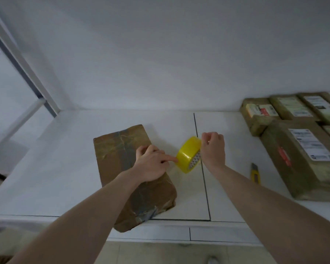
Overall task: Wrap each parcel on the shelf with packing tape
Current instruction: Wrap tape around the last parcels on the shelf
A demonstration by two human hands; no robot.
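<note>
A brown paper parcel with strips of clear tape lies on the white shelf, its near end over the front edge. My left hand rests on the parcel's right side, its forefinger pointing right and touching a yellow roll of packing tape. The roll stands tilted just right of the parcel. My right hand holds the roll's far right side, fingers curled at its top edge.
A yellow utility knife lies on the shelf right of my right forearm. Several taped, labelled parcels are stacked at the right, reaching back to the wall. A white frame post slants at the left.
</note>
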